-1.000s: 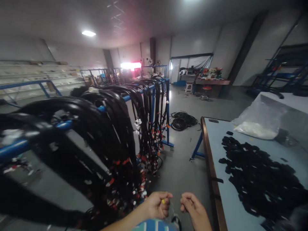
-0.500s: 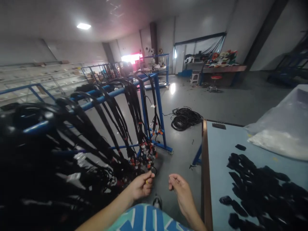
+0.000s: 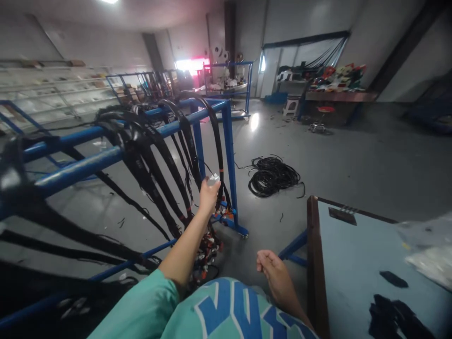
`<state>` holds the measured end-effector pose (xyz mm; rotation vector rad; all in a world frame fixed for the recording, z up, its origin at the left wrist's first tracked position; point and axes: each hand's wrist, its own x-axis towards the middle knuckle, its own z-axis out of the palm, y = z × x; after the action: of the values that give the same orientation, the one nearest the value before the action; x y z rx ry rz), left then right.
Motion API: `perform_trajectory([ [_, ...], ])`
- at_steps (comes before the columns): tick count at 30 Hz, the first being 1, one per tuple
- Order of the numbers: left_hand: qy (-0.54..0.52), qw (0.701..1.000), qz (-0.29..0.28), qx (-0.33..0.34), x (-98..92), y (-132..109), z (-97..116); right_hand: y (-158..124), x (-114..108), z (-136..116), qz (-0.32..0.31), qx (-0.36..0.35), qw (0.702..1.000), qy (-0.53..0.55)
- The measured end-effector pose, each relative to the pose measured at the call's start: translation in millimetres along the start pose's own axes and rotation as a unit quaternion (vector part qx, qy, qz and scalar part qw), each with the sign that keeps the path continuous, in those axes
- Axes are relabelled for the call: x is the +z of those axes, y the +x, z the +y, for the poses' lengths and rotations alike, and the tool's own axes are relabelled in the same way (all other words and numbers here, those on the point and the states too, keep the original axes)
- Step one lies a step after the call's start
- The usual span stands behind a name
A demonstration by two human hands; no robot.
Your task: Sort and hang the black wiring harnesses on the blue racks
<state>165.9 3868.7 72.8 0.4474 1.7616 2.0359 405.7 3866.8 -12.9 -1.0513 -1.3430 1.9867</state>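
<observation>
My left hand [image 3: 208, 195] reaches out to the blue rack, its fingers closed on a white connector [image 3: 213, 179] at the end of a thin black wire. Beside it hangs a thick black wire harness [image 3: 216, 136], draped over the rack's top bars. Low in front of my body, my right hand [image 3: 274, 270] is curled, thumb against fingers; whatever it may hold is hidden. More black harnesses [image 3: 141, 174] hang to the left, and several orange, red and white connectors [image 3: 208, 245] cluster at their lower ends.
The blue rack [image 3: 231, 160] stands ahead and left. Coiled black cable [image 3: 273, 175] lies on the floor. At right is a pale blue table [image 3: 353, 263] bearing black pieces [image 3: 395, 315] and a clear plastic bag [image 3: 429, 245]. A red stool [image 3: 324, 110] stands farther back.
My left hand has moved forward and up to the rack and now grips the white connector. My right hand stays low and curled. The view has shifted toward the rack's end.
</observation>
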Motion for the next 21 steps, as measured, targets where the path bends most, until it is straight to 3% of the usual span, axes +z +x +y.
perform_trajectory([
  [2,-0.023,1.000,-0.006,-0.009,8.4,20.6,4.6,27.5,-2.7,-2.8,-0.038,0.010,0.999,-0.005],
  [4,-0.084,0.993,-0.065,-0.055,15.8,29.4,9.2,56.8,-7.0,-9.8,-0.079,0.021,0.997,-0.009],
  [7,-0.210,0.956,-0.155,-0.135,30.6,28.7,19.5,102.6,-17.0,-33.5,-0.127,0.035,0.991,-0.022],
  [9,-0.274,0.933,-0.165,-0.162,43.4,26.1,28.8,131.3,-24.3,-56.2,-0.147,0.034,0.988,-0.036],
  [13,-0.345,0.919,-0.115,-0.156,67.5,25.2,45.0,176.2,-37.5,-98.8,-0.193,0.038,0.980,-0.041],
  [16,-0.334,0.929,-0.076,-0.138,78.2,23.1,47.8,198.3,-45.1,-115.0,-0.244,0.050,0.967,-0.050],
  [19,-0.219,0.967,-0.024,-0.124,77.6,15.9,40.9,212.6,-47.0,-117.0,-0.286,0.064,0.953,-0.069],
  [21,-0.090,0.991,0.057,-0.084,69.2,7.6,33.5,218.1,-44.4,-113.2,-0.303,0.073,0.947,-0.077],
])
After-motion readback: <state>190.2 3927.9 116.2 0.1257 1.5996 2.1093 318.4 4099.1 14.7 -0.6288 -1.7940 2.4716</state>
